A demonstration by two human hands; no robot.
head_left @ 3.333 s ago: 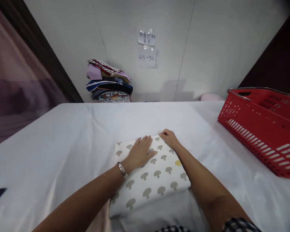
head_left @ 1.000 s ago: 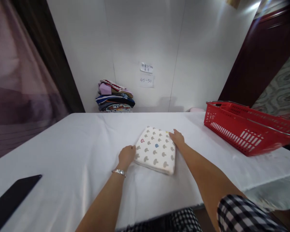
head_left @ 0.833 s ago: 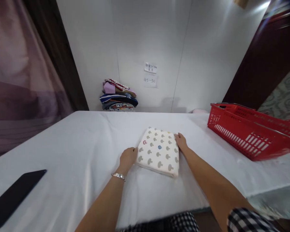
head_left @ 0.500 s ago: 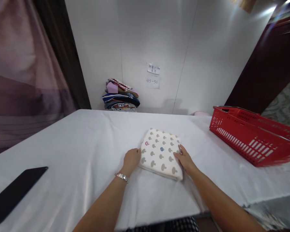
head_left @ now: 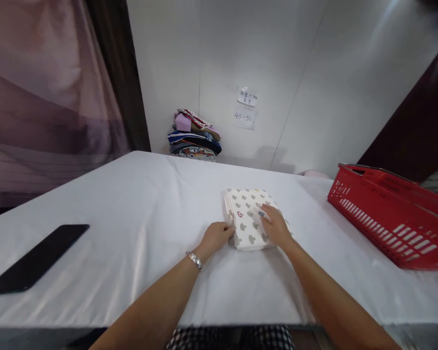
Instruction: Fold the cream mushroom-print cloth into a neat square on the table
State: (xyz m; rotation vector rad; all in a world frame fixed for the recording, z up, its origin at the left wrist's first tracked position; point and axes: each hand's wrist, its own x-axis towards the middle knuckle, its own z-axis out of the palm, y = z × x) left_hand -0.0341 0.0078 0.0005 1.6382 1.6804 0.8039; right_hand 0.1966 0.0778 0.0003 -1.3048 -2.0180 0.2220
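Observation:
A folded white cloth (head_left: 246, 228) with grey mushroom shapes, one red and one blue, lies on the white-covered table. Its layered left side shows. My left hand (head_left: 217, 236), with a silver bracelet at the wrist, pinches the cloth's left edge near the front corner. Flat on top of the cloth, toward its right side, rests my right hand (head_left: 276, 227), fingers extended. Part of the print is hidden under that hand.
To the right stands a red plastic basket (head_left: 383, 214). A black phone-like slab (head_left: 38, 257) lies at the left. Beyond the table's far edge, a stack of folded clothes (head_left: 195, 138) rests against the wall, left of paper notes (head_left: 245, 116). A pinkish curtain (head_left: 32, 97) hangs at left.
My right hand has moved from the cloth's right edge onto its top. The cloth is turned slightly, showing its layered left side. The camera view has shifted.

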